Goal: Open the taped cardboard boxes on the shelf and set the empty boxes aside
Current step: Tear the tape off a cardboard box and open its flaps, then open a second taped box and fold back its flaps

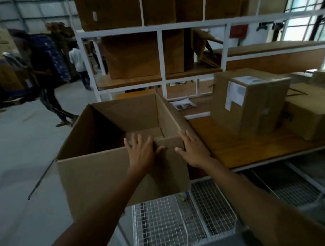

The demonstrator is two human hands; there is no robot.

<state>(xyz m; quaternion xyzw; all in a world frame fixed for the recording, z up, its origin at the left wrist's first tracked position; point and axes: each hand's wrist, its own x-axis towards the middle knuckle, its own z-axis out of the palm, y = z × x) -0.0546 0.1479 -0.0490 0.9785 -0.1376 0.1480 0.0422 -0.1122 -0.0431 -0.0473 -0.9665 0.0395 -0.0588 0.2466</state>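
Note:
A large open cardboard box (96, 173) hangs off the left end of the wooden shelf (236, 148), its flaps up and its inside bare. My left hand (142, 151) grips the near top edge, thumb on the outer face and fingers inside. My right hand (193, 149) lies flat against the box's near right corner, fingers spread. A taped box with white labels (252, 101) stands upright on the shelf to the right. Another sealed box (314, 112) lies beside it.
Wire mesh baskets (184, 223) sit below the shelf. A white rack behind holds several cardboard boxes (132, 55). A paper sheet (183, 104) lies on the shelf. Two people (46, 73) walk on the grey floor at the left, near stacked cartons.

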